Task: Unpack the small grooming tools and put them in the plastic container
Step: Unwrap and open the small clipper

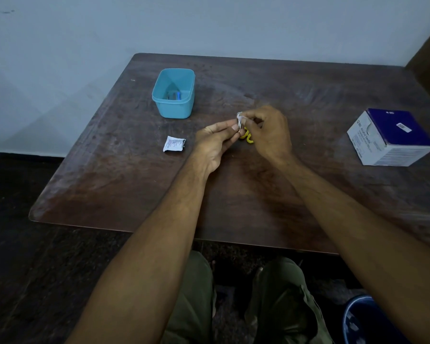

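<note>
The plastic container point(173, 93) is sitting open at the far left of the tabletop point(271, 184), already holding a blue item too dim to identify. Nearer the person, an emptied white wrapper point(173, 144) is lying flat. At centre, the left hand point(215, 145) is pinching the lower edge of a small white packet point(239, 120) between thumb and fingertips, while the right hand point(269, 131) is pinching its upper edge; both grips are narrow. A yellow tool point(247, 138) (shape unclear) is showing just below the packet, between the hands. The container is lying up and to the left of the grip, so the left hand is nearer for the drop. A purple-and-white box point(389, 137) is standing at the right.
</note>
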Demonstrator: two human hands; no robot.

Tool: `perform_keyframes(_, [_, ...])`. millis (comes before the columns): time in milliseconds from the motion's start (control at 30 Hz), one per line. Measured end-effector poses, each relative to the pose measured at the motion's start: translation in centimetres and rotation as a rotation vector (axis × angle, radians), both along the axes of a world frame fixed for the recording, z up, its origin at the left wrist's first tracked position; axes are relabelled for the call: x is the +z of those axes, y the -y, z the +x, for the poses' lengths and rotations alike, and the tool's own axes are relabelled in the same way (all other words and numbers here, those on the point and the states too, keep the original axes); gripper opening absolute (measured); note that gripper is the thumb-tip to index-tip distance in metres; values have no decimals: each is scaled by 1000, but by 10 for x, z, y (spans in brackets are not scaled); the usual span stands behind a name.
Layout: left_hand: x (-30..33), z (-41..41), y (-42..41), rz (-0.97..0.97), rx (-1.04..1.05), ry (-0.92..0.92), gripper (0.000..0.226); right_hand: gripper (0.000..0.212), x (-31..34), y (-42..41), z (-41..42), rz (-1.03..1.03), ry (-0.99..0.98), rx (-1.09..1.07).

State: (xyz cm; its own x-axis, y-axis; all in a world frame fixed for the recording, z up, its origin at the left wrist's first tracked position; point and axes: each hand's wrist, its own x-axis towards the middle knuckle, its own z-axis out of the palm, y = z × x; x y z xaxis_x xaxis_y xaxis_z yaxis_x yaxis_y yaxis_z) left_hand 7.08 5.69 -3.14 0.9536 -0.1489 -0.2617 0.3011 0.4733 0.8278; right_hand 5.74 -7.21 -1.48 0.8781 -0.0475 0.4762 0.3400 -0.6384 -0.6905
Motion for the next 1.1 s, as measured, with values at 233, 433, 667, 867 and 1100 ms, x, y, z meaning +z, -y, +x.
perform_keyframes(233, [-1,2,1,0,25,-1,11,12,-8,0,-5,-72,-38,-7])
perform_keyframes(433, [0,1,1,-8,44,-6,13,14,-7,-1,-3,-69,-29,-28])
perform_keyframes(667, [-1,2,3,-2,66,-18,10,12,-6,1,-5,-112,-50,-26])
perform_keyframes(867, [-1,1,3,15,86,-3,9,15,-8,1,-11,-263,3,33])
perform_keyframes(1100, [-4,1,5,12,62,36,10,19,5,3,15,-156,7,-75])
